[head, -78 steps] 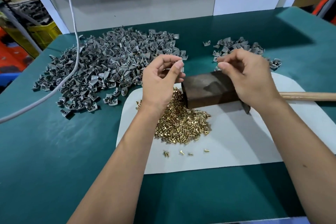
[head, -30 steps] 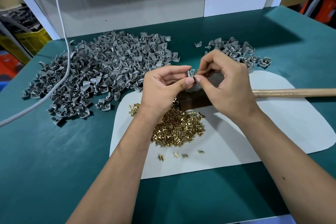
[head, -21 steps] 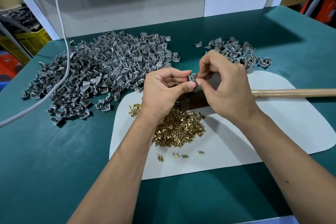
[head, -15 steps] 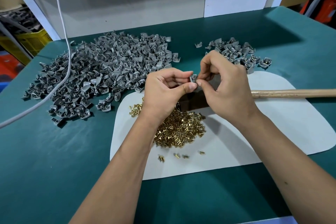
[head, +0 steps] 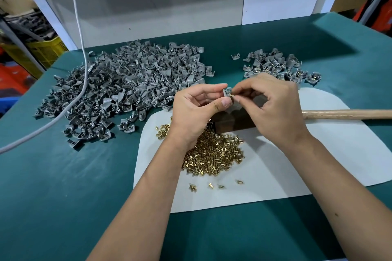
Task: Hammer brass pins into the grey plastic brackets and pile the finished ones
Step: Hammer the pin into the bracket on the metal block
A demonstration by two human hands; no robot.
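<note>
A person's two bare forearms reach in from the bottom edge over a teal worktop [head: 63,197]. The left hand [head: 195,112] holds one small grey plastic bracket [head: 227,92] pinched between thumb and curled fingers, raised above the worktop near the middle of the view. The right hand [head: 273,108] meets it from the right, its thumb and forefinger pinching a brass pin [head: 232,96] whose tip touches the bracket's side. Directly below the hands, a dark hammer head [head: 233,121] lies on a white mat [head: 275,165], and its wooden handle [head: 347,114] runs off to the right edge. A heap of loose brass pins [head: 214,152] sits on the mat under the left wrist, touching the hammer head, with a few strays just in front of it. To the left, on the bare worktop, spreads a large pile of grey brackets [head: 127,89]. A smaller pile of brackets [head: 275,65] with brass glints among them lies beyond the right hand, well apart from the large one. A pale cable [head: 82,65] hangs from above and trails across the large pile to the left edge.
</note>
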